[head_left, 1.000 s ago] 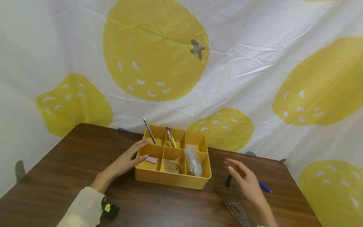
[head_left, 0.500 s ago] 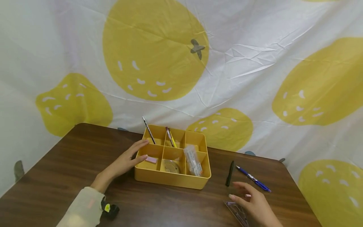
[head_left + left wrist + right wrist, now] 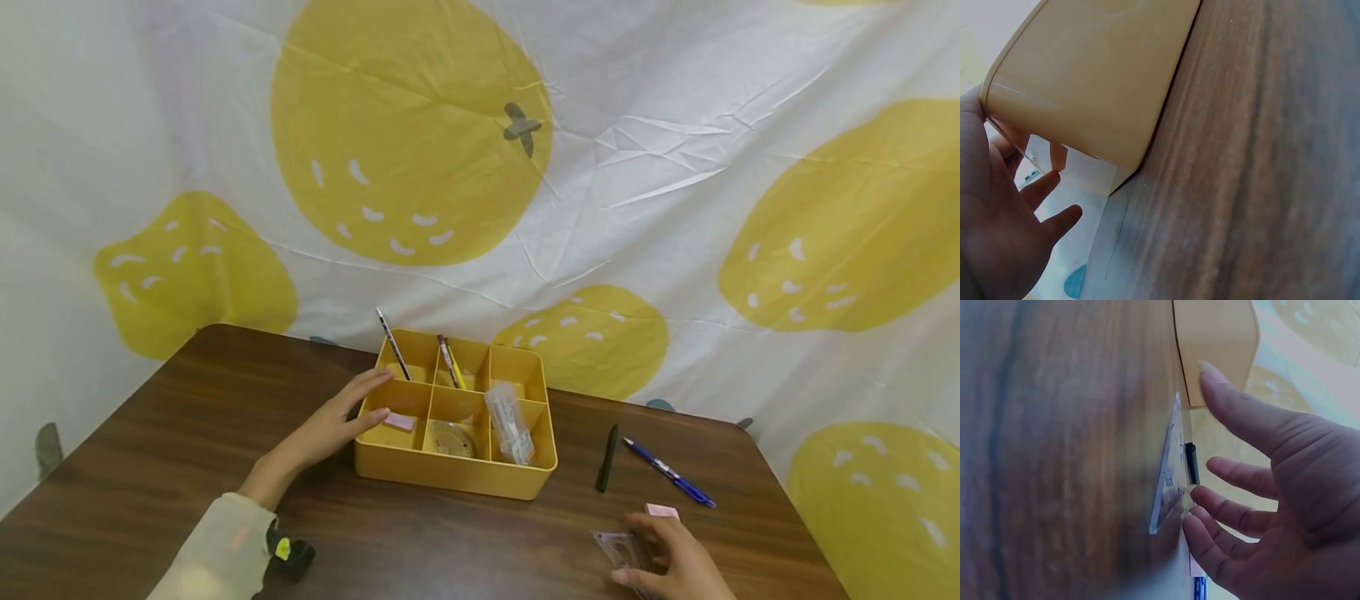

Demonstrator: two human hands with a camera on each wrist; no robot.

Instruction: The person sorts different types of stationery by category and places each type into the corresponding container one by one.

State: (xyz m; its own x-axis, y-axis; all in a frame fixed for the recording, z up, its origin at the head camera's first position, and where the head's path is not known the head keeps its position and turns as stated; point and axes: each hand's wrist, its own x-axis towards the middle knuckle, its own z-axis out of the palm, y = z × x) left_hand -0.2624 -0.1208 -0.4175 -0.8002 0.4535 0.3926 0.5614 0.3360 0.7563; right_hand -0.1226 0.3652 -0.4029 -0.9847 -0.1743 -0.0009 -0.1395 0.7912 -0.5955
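Note:
My left hand (image 3: 330, 425) rests on the left rim of a yellow divided box (image 3: 442, 475), thumb over the edge and fingers extended. In the left wrist view, several fingers of that hand spread beside the box wall (image 3: 1085, 75). At the lower right, my right hand (image 3: 678, 562) reaches over a clear triangle ruler (image 3: 617, 546). The right wrist view shows the ruler (image 3: 1169, 469) lying flat, fingertips right at its edge and the thumb standing apart. A small pink block (image 3: 662, 511) lies just beyond the right hand.
A black pen (image 3: 607, 458) and a blue pen (image 3: 671, 473) lie right of the box. The box holds a pencil (image 3: 393, 343), upright pens (image 3: 451, 362), a pink block (image 3: 400, 422), a protractor (image 3: 453, 440) and a clear plastic case (image 3: 510, 425). A patterned cloth (image 3: 637, 225) hangs behind the table.
My right hand has moved from beside the black pen toward me, down to the triangle ruler. Both pens and the pink block have come into view. The left hand stays on the box.

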